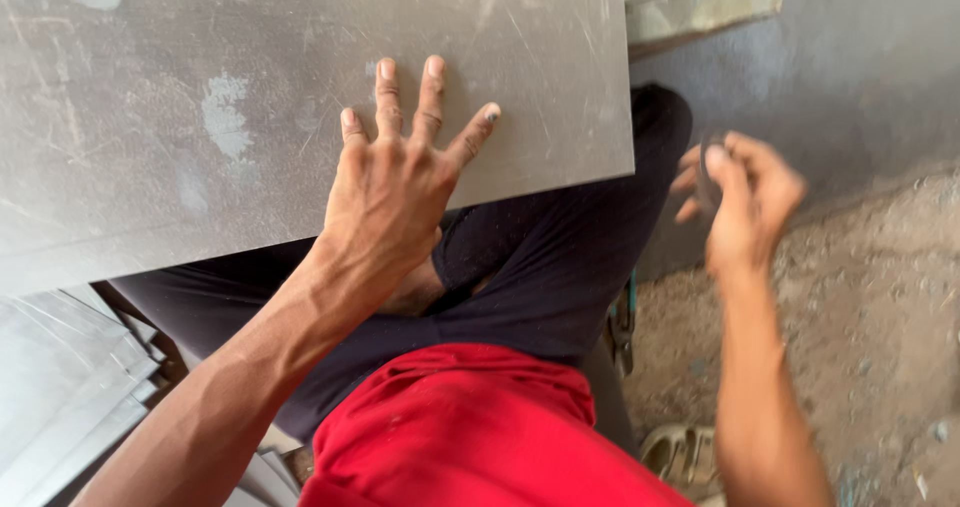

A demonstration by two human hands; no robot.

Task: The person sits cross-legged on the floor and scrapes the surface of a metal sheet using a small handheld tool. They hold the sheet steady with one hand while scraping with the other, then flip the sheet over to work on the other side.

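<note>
two hands at work: our left hand [395,182] lies spread flat, steadying the sheet [250,97]; our right hand [745,202], blurred, pinches a small dark thing [712,172]. next likely needs the sheet kept from sliding.

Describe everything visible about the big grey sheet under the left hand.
The grey sheet is a large, flat, rigid panel, seemingly metal, dull, scratched, with pale smudges. It lies across the person's dark-trousered lap, its straight right edge and lower corner showing. The left hand presses on it, fingers spread. Similar sheets are stacked lower left.
</note>
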